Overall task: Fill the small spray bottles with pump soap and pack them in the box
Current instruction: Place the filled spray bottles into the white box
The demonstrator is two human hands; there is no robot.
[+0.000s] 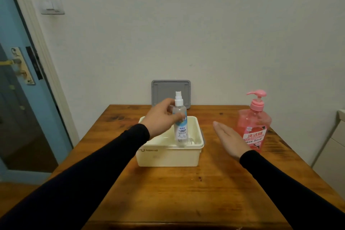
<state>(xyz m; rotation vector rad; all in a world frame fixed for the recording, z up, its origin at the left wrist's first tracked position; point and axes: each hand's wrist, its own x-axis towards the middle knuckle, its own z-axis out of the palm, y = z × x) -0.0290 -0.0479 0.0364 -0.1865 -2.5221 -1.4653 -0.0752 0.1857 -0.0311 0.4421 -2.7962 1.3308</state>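
Our left hand (161,114) grips the small spray bottle (180,123) upright over the open cream box (169,155) at the tabletop's (168,192) middle, our right hand (230,139) hovers flat with fingers straight, and the pink pump soap bottle (254,123) stands near the right edge.

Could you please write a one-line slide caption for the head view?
Left hand holds a spray bottle over the open box; right hand open beside the pink soap bottle.
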